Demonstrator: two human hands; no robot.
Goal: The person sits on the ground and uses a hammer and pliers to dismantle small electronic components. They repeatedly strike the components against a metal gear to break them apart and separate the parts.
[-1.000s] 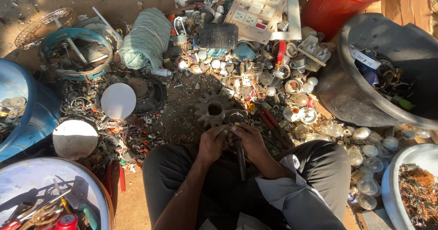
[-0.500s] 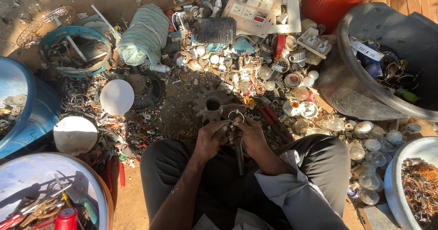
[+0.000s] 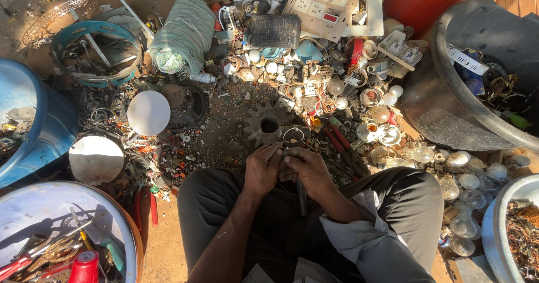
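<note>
Head view shows the left hand (image 3: 263, 169) and right hand (image 3: 306, 168) closed together around a small metal part (image 3: 293, 135) with a dark handle (image 3: 302, 196) hanging below, held just below a rusty toothed gear (image 3: 263, 127) on the dirt. Left of the gear lies a smooth white dome (image 3: 148, 113); above it, a ribbed black box (image 3: 275, 31) and a white socket panel (image 3: 323, 0).
</note>
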